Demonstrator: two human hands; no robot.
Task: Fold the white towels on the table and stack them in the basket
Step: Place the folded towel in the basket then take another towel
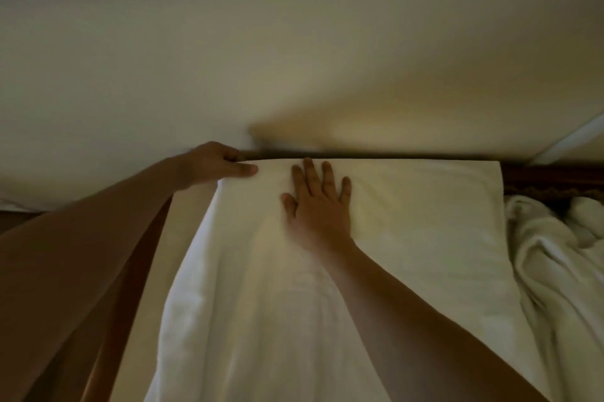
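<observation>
Smooth, flat white towel [408, 205]

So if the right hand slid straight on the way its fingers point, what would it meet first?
Probably the towel's far edge, just past the right hand; beyond it a dark strip, then a pale surface. Depth is unclear.

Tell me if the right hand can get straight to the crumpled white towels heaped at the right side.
Probably yes. The right hand lies flat and holds nothing on the spread white towel, and the crumpled white towel heap sits just beyond that towel's right edge, with nothing visible between them.
</observation>
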